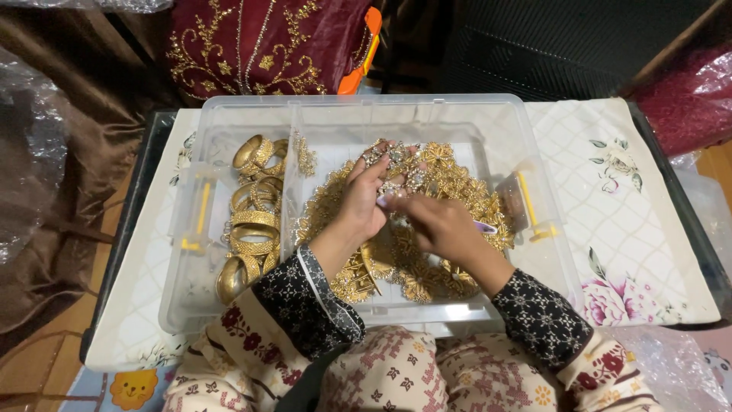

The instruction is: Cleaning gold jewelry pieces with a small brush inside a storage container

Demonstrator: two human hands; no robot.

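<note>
left hand (360,200) pinching a jewelled ornament (393,169) over the clear bin (503,122) | right hand (441,225) gripping a pale tool (483,226), fingers curling shut | ornament looking light, stiff, snag-prone: hold by edges

- We see even, fairly warm indoor light falling from above onto the clear plastic storage box (229,114), with the centre of the view brightest.
- Small glints spark off the heap of gold filigree ornaments (457,183) and the stacked gold bangles (253,221).
- Soft white glare sits on the box's near rim and on the crinkled clear plastic wrap (34,130) at the left.
- The left hand (362,200) and right hand (438,225) cast only faint shadows; their fingertips look slightly smeared by motion.
- The top corners fall into darkness, and the dark speaker-like panel (549,46) shows little detail.
- We notice mild wide-angle bending of the box's edges.
</note>
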